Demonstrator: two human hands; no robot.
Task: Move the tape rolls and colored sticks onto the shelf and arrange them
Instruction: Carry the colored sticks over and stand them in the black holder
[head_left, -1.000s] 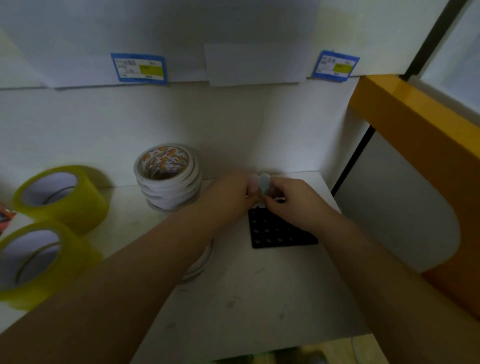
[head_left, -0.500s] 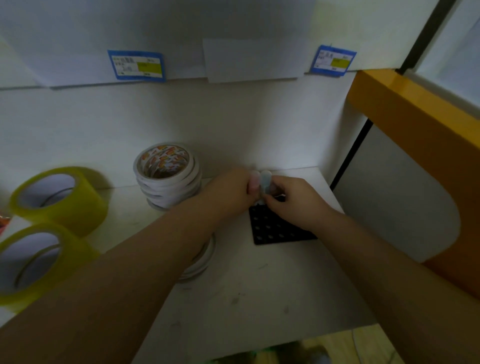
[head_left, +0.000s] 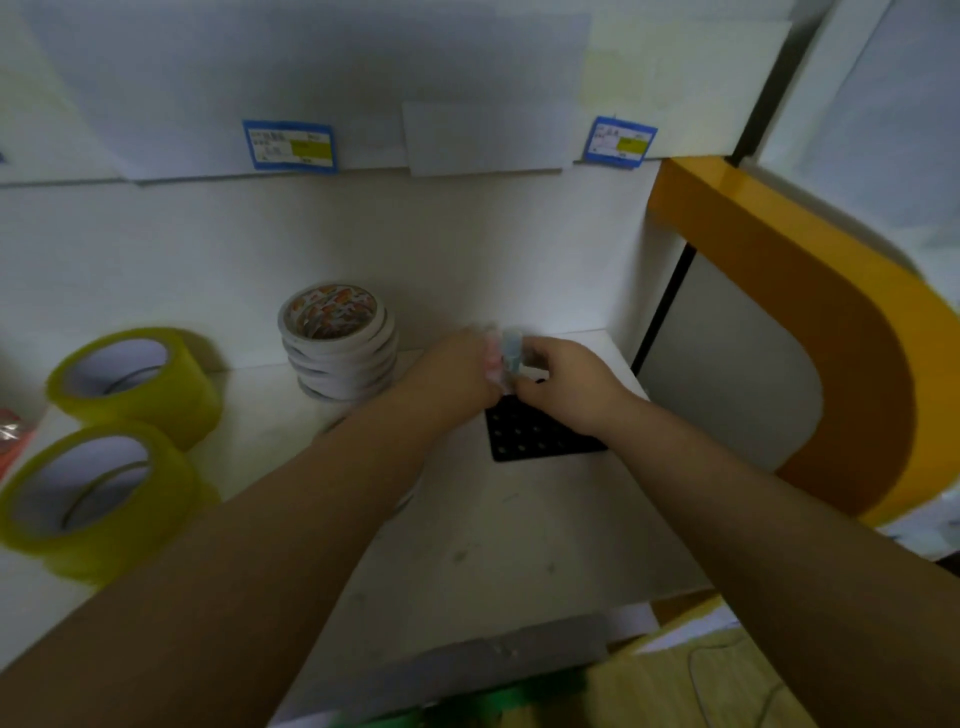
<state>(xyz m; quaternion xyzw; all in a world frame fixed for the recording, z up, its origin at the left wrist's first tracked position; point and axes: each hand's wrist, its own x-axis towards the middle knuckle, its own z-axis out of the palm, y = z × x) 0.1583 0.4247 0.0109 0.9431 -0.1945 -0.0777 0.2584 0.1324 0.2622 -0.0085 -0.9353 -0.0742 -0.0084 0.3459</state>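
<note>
Left hand, right hand: both pinching my pale sticks above black tray, shelf back right corner. Risk: blurred grip, sticks slip, scatter toward white tape stack.

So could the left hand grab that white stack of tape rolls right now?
Probably not at once: the left hand is holding small sticks together with the right hand. The white tape stack itself stands unblocked beside it.

Shelf front bare, passable. Obstacles: white tape stack at back centre, two yellow rolls left, black pad right, side wall beyond.
</note>
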